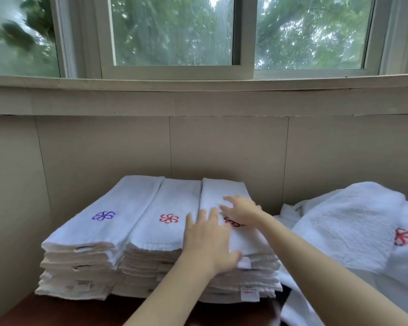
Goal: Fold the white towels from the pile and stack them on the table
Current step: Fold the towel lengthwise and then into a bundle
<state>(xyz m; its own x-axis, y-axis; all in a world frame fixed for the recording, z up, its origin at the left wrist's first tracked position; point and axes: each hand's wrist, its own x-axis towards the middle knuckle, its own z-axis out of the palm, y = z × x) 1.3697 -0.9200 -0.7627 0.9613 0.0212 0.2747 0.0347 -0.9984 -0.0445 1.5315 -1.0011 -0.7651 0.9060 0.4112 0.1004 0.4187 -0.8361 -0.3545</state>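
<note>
The top towel was pressed down by the left hand and the right hand, both spread out flat, with nothing held.

Showing soft white terry cloth, matt and finely looped, across the folded towels; looking thicker and fluffier in the loose towel pile. Catching a faint sheen in the stitched thread of the purple flower emblem and the red flower emblem. Lying smooth and flat as a woven label. Appearing as dark reddish-brown wood, smooth and dully glossy, in the table. Reading matt and smooth over the beige wall panels; looking smooth and pale on the window frame, material being unclear, around clear glass panes.
</note>
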